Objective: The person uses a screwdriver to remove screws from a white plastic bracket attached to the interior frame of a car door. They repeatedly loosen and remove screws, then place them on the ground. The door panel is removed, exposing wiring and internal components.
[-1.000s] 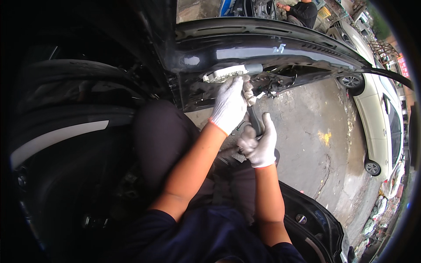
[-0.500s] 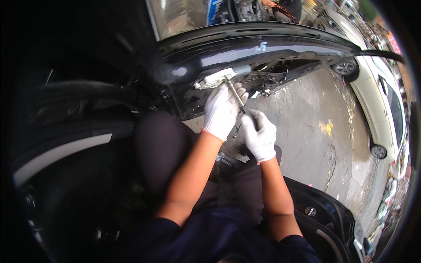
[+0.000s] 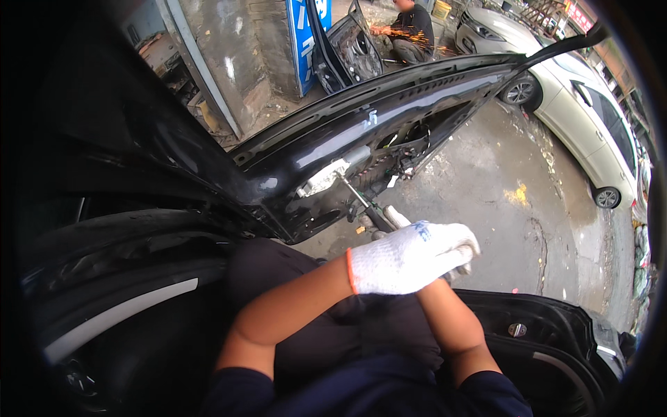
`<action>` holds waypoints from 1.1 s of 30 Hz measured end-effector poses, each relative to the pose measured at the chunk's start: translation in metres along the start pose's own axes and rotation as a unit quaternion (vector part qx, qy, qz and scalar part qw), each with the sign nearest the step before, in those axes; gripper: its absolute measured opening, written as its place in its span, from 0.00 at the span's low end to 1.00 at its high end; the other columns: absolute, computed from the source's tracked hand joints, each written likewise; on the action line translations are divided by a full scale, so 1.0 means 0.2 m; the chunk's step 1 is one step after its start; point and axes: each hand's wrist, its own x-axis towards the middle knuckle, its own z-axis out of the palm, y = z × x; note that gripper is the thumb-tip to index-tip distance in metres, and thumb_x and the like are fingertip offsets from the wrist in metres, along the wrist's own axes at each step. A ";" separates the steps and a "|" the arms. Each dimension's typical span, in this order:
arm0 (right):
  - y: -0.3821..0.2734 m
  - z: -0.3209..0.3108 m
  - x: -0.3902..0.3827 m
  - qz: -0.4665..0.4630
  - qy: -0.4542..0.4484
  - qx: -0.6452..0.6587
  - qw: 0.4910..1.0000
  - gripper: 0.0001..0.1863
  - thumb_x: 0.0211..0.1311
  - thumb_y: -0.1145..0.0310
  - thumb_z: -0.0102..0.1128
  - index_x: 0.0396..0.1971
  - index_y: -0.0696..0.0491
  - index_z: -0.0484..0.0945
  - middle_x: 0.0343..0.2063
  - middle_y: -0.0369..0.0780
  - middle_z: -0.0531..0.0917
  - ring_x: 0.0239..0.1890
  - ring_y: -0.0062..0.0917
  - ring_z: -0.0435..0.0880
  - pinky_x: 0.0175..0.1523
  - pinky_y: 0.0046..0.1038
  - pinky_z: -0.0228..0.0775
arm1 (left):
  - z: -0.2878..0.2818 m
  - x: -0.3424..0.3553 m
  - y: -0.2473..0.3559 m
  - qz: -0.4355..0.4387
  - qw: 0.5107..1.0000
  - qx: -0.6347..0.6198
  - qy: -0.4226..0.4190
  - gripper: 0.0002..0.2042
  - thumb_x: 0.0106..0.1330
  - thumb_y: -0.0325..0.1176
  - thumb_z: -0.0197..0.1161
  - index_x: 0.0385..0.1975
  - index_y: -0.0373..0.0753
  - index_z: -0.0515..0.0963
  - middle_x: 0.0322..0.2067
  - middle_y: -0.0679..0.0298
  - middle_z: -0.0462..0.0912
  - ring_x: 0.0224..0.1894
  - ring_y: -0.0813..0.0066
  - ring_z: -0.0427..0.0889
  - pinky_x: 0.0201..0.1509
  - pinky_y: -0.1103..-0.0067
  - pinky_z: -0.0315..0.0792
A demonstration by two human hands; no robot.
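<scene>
My right hand [image 3: 396,218], in a white knit glove, is mostly hidden behind my left; its visible fingers close round the dark handle of a screwdriver [image 3: 355,192]. The metal shaft slants up and left, its tip at a white part [image 3: 321,180] with a silvery cylinder on the black car door [image 3: 278,203]. My left hand [image 3: 415,258], gloved in white with an orange cuff, crosses over the right hand. Its fingers are curled together at the right side; what they grip, if anything, is hidden.
Loose wiring [image 3: 410,154] hangs at the opened door. Beyond it, a person [image 3: 411,31] crouches amid flying sparks near a detached door panel [image 3: 351,55]. A pale car [image 3: 577,128] stands on the right. Behind my right arm lies another black car panel [image 3: 486,313].
My left hand has left the white part and swung right, over my right hand. The screwdriver still points at the part. The view has tilted up, showing more of the background.
</scene>
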 end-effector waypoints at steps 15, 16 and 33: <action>-0.13 -0.12 -0.12 -0.062 0.029 -0.184 0.981 0.23 0.66 0.56 0.69 0.55 0.54 0.84 0.42 0.49 0.87 0.41 0.39 0.89 0.42 0.35 0.84 | -0.22 -0.19 0.06 0.004 0.953 -0.157 0.258 0.13 0.83 0.29 0.49 0.53 0.29 0.78 0.45 0.55 0.87 0.46 0.71 0.88 0.55 0.75 0.82; -0.15 -0.11 -0.11 -0.038 0.057 -0.122 0.990 0.24 0.66 0.56 0.70 0.56 0.53 0.84 0.42 0.49 0.88 0.41 0.37 0.91 0.43 0.34 0.84 | -0.25 -0.21 0.06 0.029 0.938 -0.194 0.286 0.13 0.84 0.31 0.49 0.53 0.29 0.78 0.43 0.55 0.88 0.42 0.70 0.89 0.49 0.73 0.84; -0.10 -0.16 -0.09 0.282 -0.140 0.653 0.689 0.21 0.76 0.55 0.61 0.60 0.52 0.79 0.19 0.32 0.78 0.11 0.22 0.70 0.16 0.27 0.61 | -0.42 -0.28 0.02 0.117 0.803 -0.454 0.370 0.15 0.83 0.38 0.53 0.52 0.33 0.80 0.33 0.61 0.84 0.33 0.70 0.79 0.39 0.72 0.75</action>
